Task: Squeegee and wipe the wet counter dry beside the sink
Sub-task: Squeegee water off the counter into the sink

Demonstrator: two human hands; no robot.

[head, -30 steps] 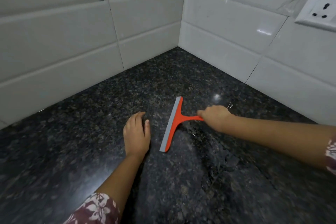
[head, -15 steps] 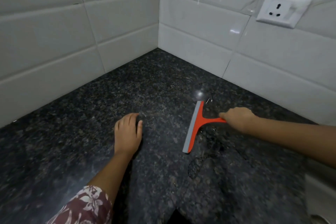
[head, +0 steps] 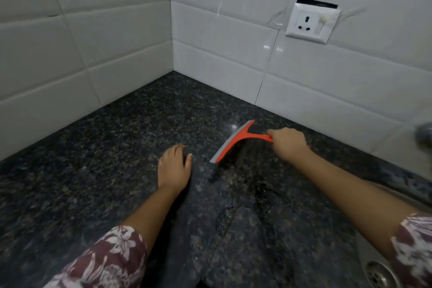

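An orange squeegee with a grey rubber blade is on the dark speckled granite counter, and my right hand is shut on its handle. The blade runs diagonally, its far end tipped up near the wall. Water streaks and a wet outline lie on the counter below the blade. My left hand rests flat on the counter just left of the blade, fingers together, holding nothing.
White tiled walls meet in a corner behind the counter. A white wall socket sits on the right wall. The sink's steel rim and drain show at the lower right, with a blurred metal tap at the right edge.
My right hand has drawn the squeegee to the right, toward the sink, and the blade has tilted. The view has swung right, revealing the socket, sink and tap. My left hand stays planted.
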